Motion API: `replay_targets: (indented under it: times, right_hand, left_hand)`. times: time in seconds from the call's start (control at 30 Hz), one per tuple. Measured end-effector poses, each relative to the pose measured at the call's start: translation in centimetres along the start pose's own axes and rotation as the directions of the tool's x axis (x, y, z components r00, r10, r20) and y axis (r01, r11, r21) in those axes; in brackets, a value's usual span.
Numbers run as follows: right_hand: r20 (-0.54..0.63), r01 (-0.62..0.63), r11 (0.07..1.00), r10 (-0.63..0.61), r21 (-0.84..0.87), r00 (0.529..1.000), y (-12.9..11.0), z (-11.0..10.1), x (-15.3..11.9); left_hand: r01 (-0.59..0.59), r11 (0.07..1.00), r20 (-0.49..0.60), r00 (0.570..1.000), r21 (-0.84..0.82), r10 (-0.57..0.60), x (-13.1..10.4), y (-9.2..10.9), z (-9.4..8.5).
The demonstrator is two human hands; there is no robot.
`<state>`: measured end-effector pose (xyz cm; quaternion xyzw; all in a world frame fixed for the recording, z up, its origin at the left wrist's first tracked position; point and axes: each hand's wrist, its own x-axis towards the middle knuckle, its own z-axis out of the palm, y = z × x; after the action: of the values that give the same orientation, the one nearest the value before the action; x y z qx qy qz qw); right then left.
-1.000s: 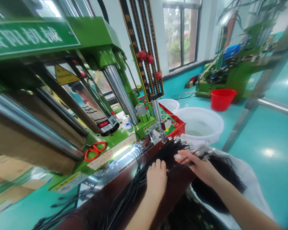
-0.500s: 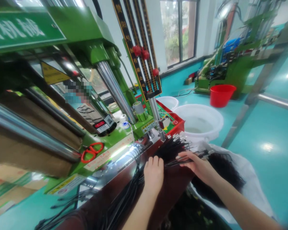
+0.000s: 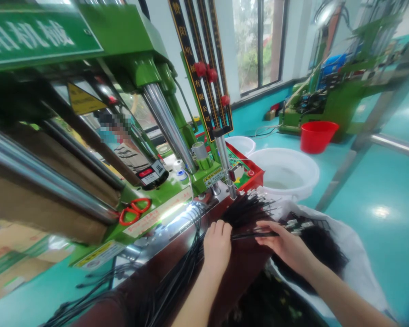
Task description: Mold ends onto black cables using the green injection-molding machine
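The cables (image 3: 245, 235) are thin, black, white-tipped, too bunched to count; left hand (image 3: 218, 243) and right hand (image 3: 286, 241) both grasp them. Beyond: two tubs (image 3: 289, 192), one bucket (image 3: 316, 138).

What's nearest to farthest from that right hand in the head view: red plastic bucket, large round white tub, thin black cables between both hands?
1. Thin black cables: held in the right hand.
2. Large white tub: straight ahead.
3. Red bucket: beyond the tub, farther right.
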<state>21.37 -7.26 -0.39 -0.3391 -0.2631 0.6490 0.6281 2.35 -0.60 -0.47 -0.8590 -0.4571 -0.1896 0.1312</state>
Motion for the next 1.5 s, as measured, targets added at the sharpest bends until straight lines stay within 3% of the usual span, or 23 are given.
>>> replay_targets:
  times: [0.1, 0.2, 0.27, 0.33, 0.4, 0.5, 0.57, 0.6, 0.63, 0.7, 0.73, 0.8, 0.87, 0.93, 1.0, 1.07, 1.17, 1.27, 1.5]
  right_hand:
    - [-0.08, 0.04, 0.996, -0.034, 0.075, 0.996, 0.0, 0.3, 0.8]
    - [-0.098, 0.107, 0.992, -0.1, 0.065, 0.99, -0.6, 0.7, 1.7]
    - [0.001, 0.103, 0.995, -0.103, 0.005, 0.995, -1.3, 0.9, 1.9]
    - [0.199, 0.082, 0.991, -0.059, -0.109, 0.978, -2.1, 1.4, 1.9]
    - [0.463, 0.095, 0.953, 0.051, -0.287, 0.885, -3.0, 2.4, 1.6]
    - [0.719, 0.199, 0.846, 0.268, -0.494, 0.642, -3.6, 4.5, 1.0]
    - [0.765, 0.227, 0.809, 0.364, -0.543, 0.531, -3.1, 5.7, 0.7]
    - [0.767, 0.225, 0.801, 0.389, -0.555, 0.51, -2.6, 6.1, 0.6]
    - [0.761, 0.216, 0.797, 0.399, -0.564, 0.511, -2.0, 6.2, 0.5]
    - [0.705, 0.144, 0.797, 0.413, -0.586, 0.577, -0.6, 6.1, 0.7]
    - [0.662, 0.08, 0.809, 0.414, -0.582, 0.625, 0.0, 5.8, 1.0]
    - [0.574, -0.065, 0.867, 0.381, -0.494, 0.725, 0.7, 5.3, 2.1]
    - [0.51, -0.111, 0.938, 0.275, -0.328, 0.815, 0.4, 5.0, 3.5]
    - [0.49, 0.005, 0.959, 0.14, -0.283, 0.86, -0.8, 5.3, 5.0]
    - [0.544, 0.132, 0.881, 0.156, -0.454, 0.824, -2.5, 6.1, 6.0]
    - [0.605, 0.245, 0.718, 0.296, -0.651, 0.739, -3.9, 7.1, 6.4]
    - [0.644, 0.401, 0.53, 0.426, -0.747, 0.636, -4.9, 7.9, 6.4]
    - [0.655, 0.471, 0.462, 0.438, -0.752, 0.616, -4.7, 7.9, 6.4]
    - [0.644, 0.502, 0.403, 0.495, -0.765, 0.583, -4.6, 7.5, 7.4]
  left_hand:
    - [-0.011, 0.996, 0.012, 1.0, -0.089, 0.013, -0.2, 0.2, -0.6]
    - [-0.051, 0.966, 0.155, 0.984, -0.252, 0.092, -0.8, 0.8, -1.8]
    - [-0.025, 0.932, 0.248, 0.961, -0.362, 0.123, -1.8, 1.1, -3.0]
    - [0.011, 0.891, 0.357, 0.918, -0.454, 0.171, -3.0, 0.9, -4.4]
    - [0.05, 0.836, 0.5, 0.82, -0.546, 0.278, -4.4, 0.3, -5.7]
    - [0.201, 0.707, 0.643, 0.628, -0.678, 0.439, -5.7, -0.4, -6.8]
    - [0.421, 0.482, 0.638, 0.57, -0.768, 0.518, -6.0, 0.2, -6.8]
    - [0.546, 0.294, 0.609, 0.592, -0.785, 0.528, -6.0, 0.8, -6.6]
    - [0.645, 0.06, 0.581, 0.64, -0.762, 0.502, -5.9, 1.7, -6.3]
    - [0.673, -0.393, 0.596, 0.738, -0.626, 0.315, -5.6, 3.8, -5.5]
    - [0.629, -0.539, 0.647, 0.739, -0.561, 0.188, -5.4, 4.8, -5.0]
    - [0.567, -0.662, 0.732, 0.68, -0.49, 0.04, -5.1, 6.3, -4.0]
    - [0.584, -0.656, 0.762, 0.648, -0.478, 0.022, -4.8, 7.0, -3.4]
    - [0.61, -0.625, 0.76, 0.648, -0.488, 0.039, -4.5, 7.2, -3.1]
    - [0.625, -0.615, 0.763, 0.644, -0.48, 0.059, -4.1, 7.1, -3.0]
    - [0.628, -0.618, 0.767, 0.639, -0.473, 0.061, -3.6, 7.0, -3.0]
    - [0.608, -0.629, 0.77, 0.638, -0.485, 0.023, -2.9, 7.1, -2.9]
    - [0.577, -0.656, 0.768, 0.641, -0.486, -0.004, -2.4, 7.1, -2.7]
    - [0.534, -0.707, 0.764, 0.645, -0.464, -0.014, -1.1, 6.8, -2.3]
